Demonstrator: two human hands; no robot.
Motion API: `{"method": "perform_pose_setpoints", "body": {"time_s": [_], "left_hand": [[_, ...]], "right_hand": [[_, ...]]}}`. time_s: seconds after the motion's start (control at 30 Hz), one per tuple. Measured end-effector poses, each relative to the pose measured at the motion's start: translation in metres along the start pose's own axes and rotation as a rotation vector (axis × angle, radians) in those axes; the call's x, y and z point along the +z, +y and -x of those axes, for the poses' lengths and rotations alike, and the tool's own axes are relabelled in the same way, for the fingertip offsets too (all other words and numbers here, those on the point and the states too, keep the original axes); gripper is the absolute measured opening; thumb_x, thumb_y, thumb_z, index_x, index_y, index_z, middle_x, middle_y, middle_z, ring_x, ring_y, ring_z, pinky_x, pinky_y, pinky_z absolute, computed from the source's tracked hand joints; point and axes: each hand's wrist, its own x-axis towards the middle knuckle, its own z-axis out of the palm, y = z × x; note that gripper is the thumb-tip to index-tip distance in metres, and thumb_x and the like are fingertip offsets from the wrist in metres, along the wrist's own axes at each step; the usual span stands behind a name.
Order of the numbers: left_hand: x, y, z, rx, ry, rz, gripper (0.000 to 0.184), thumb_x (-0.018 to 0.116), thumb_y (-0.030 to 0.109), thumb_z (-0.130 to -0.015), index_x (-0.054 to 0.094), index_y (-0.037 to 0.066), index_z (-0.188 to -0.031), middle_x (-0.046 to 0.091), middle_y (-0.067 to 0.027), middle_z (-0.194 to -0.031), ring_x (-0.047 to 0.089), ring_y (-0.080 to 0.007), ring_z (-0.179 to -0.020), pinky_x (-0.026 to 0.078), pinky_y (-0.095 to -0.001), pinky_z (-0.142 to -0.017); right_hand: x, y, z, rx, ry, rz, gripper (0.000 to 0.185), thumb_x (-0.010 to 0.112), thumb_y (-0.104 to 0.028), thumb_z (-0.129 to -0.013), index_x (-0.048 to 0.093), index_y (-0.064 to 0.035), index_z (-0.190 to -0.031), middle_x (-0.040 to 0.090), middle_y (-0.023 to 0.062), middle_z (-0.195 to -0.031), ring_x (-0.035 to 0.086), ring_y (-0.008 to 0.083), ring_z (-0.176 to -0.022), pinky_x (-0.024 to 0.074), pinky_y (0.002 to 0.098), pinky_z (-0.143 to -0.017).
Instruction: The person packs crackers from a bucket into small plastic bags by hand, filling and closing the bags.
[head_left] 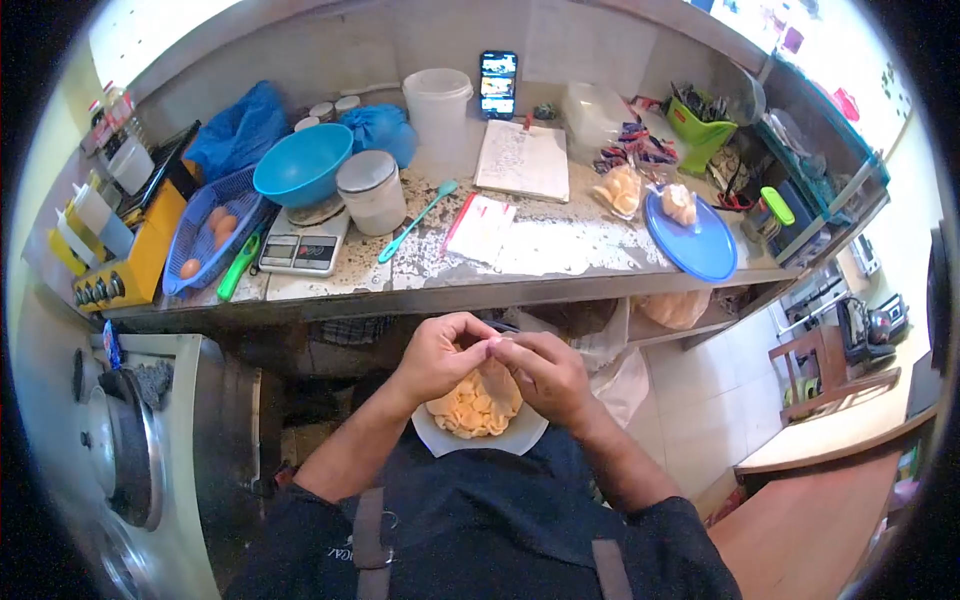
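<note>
Fingerwork seems the step: left hand (438, 354) and right hand (552, 374) pinch what looks like clear plastic (496, 376) above a bowl (534, 437) of yellow pieces (467, 412); next likely needs steadiness.

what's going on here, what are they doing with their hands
A person's left hand and right hand meet fingertip to fingertip, pinching what looks like a clear plastic bag; its contents are hard to make out. Right below is a white bowl of yellowish pieces. On the counter, one filled bag lies beside a blue lid, with another bag on it.
</note>
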Motion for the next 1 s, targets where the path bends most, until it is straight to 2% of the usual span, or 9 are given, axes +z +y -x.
{"method": "perform_pose_setpoints", "body": {"time_s": [0.17, 0.3, 0.5, 0.67, 0.8, 0.87, 0.9, 0.97, 1.0], "left_hand": [[-0.001, -0.003, -0.006, -0.028, 0.003, -0.002, 0.009, 0.064, 0.007, -0.085, 0.06, 0.0, -0.09, 0.065, -0.0042, -0.085, 0.061, -0.0079, -0.076, 0.05, -0.0225, -0.069], [0.0, 0.002, -0.008, 0.01, 0.04, -0.035, 0.01, 0.063, 0.008, -0.085, 0.062, 0.0, -0.09, 0.064, -0.002, -0.079, 0.058, -0.0051, -0.07, 0.048, -0.0211, -0.064], [0.005, 0.022, -0.006, -0.019, 0.014, -0.292, 0.011, 0.064, 0.008, -0.085, 0.06, -0.001, -0.089, 0.066, -0.0071, -0.085, 0.063, -0.0099, -0.079, 0.052, -0.0256, -0.068], [0.001, 0.044, -0.008, 0.443, -0.07, -0.673, 0.011, 0.065, 0.005, -0.078, 0.062, 0.002, -0.088, 0.064, -0.0119, -0.082, 0.063, -0.0248, -0.079, 0.05, -0.0354, -0.073], [-0.004, 0.058, -0.011, 0.661, -0.111, -0.702, 0.015, 0.068, 0.004, -0.074, 0.061, 0.003, -0.087, 0.062, -0.0113, -0.083, 0.061, -0.0298, -0.081, 0.048, -0.0376, -0.075], [-0.005, 0.066, -0.011, 0.843, -0.088, -0.777, 0.019, 0.07, 0.005, -0.071, 0.06, 0.005, -0.086, 0.061, -0.0092, -0.086, 0.06, -0.0283, -0.082, 0.047, -0.0366, -0.077], [-0.006, 0.068, -0.012, 0.843, -0.09, -0.778, 0.019, 0.07, 0.005, -0.071, 0.06, 0.005, -0.086, 0.061, -0.0092, -0.086, 0.06, -0.0283, -0.082, 0.047, -0.0366, -0.077], [-0.007, 0.071, -0.013, 0.977, -0.037, -0.846, 0.017, 0.068, 0.005, -0.07, 0.058, 0.005, -0.085, 0.059, -0.0073, -0.084, 0.057, -0.0265, -0.081, 0.046, -0.0359, -0.073], [-0.008, 0.069, -0.013, 0.976, -0.04, -0.849, 0.017, 0.068, 0.005, -0.07, 0.058, 0.005, -0.085, 0.059, -0.0073, -0.084, 0.057, -0.0265, -0.081, 0.046, -0.0359, -0.073]], "right_hand": [[0.001, -0.001, -0.006, -0.016, -0.015, 0.073, 0.027, 0.064, -0.004, -0.076, 0.062, -0.0044, -0.103, 0.061, 0.0112, -0.085, 0.061, 0.0273, -0.074, 0.051, 0.0353, -0.061], [-0.004, 0.003, -0.009, -0.01, -0.099, 0.107, 0.029, 0.07, -0.005, -0.074, 0.062, -0.0044, -0.102, 0.06, 0.0106, -0.086, 0.06, 0.0274, -0.075, 0.0511, 0.0346, -0.063], [-0.024, 0.01, -0.024, -0.063, -0.436, 0.23, 0.02, 0.069, -0.008, -0.075, 0.059, -0.0066, -0.091, 0.058, 0.0101, -0.092, 0.057, 0.0273, -0.085, 0.0484, 0.0359, -0.075], [-0.031, 0.005, -0.039, -0.05, -0.274, 0.007, 0.02, 0.07, -0.007, -0.074, 0.056, -0.0068, -0.088, 0.059, 0.0104, -0.105, 0.054, 0.0302, -0.099, 0.0424, 0.0395, -0.087], [-0.027, 0.015, -0.036, -0.025, -0.248, -0.102, 0.015, 0.065, -0.008, -0.08, 0.057, -0.0052, -0.092, 0.061, 0.0115, -0.104, 0.057, 0.0309, -0.096, 0.0456, 0.038, -0.084], [-0.023, 0.018, -0.029, 0.259, -0.189, -0.418, 0.015, 0.067, -0.011, -0.085, 0.054, -0.0036, -0.09, 0.062, 0.0072, -0.092, 0.059, 0.0148, -0.082, 0.0475, 0.0286, -0.074], [-0.02, 0.016, -0.028, 0.26, -0.187, -0.419, 0.015, 0.067, -0.011, -0.085, 0.054, -0.0036, -0.09, 0.062, 0.0072, -0.092, 0.059, 0.0148, -0.082, 0.0475, 0.0286, -0.074], [-0.012, 0.011, -0.028, 0.632, -0.079, -0.945, 0.011, 0.064, -0.009, -0.088, 0.055, -0.0029, -0.089, 0.062, 0.0044, -0.085, 0.056, 0.0088, -0.076, 0.0474, 0.0235, -0.068], [-0.011, 0.011, -0.027, 0.632, -0.076, -0.948, 0.011, 0.064, -0.009, -0.088, 0.055, -0.0029, -0.089, 0.062, 0.0044, -0.085, 0.056, 0.0088, -0.076, 0.0474, 0.0235, -0.068]]}}
